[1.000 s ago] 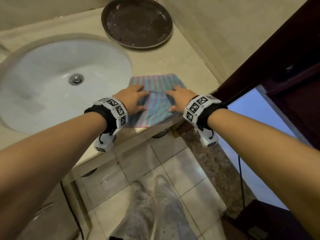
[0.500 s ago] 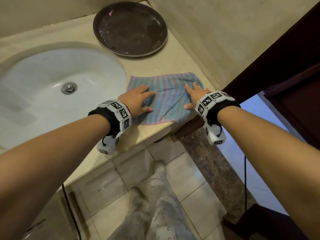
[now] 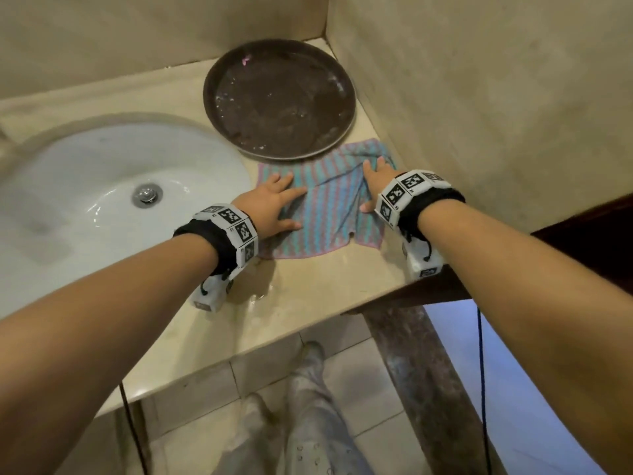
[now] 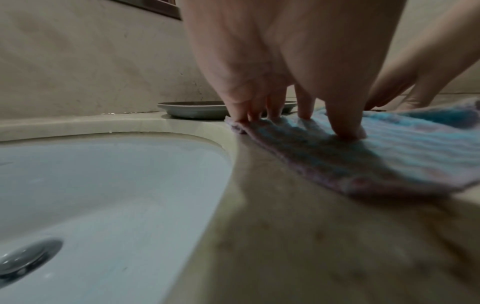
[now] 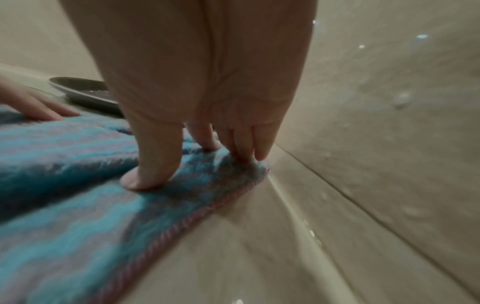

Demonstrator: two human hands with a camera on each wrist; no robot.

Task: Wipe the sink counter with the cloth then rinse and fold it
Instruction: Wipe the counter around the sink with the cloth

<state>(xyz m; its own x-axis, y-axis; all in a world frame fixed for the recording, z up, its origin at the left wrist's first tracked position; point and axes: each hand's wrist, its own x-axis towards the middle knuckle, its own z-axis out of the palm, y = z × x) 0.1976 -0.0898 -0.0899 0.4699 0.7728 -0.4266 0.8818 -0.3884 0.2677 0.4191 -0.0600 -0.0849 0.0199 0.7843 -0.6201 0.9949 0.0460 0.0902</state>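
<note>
While the cloth (image 3: pixel 325 207) lies on the counter (image 3: pixel 308 296) between the sink (image 3: pixel 85 207) and the wall, just beside the dark plate (image 3: pixel 279 97), your left hand (image 3: pixel 270 209) and right hand (image 3: pixel 376 181) press it with flat, spread fingers.

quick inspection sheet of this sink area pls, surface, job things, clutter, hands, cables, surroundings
Surface: beige stone sink counter, wet sheen near its front edge.
Job's things: blue and pink striped cloth spread flat on the counter, its far edge at the tray; white oval sink basin with metal drain.
Clutter: round dark brown tray, speckled with residue, in the back corner.
Grippers: left hand and right hand press flat on the cloth, fingers straight.
Cables: dark cord hanging at right.
Surroundings: beige walls, tiled floor, dark wooden frame.
</note>
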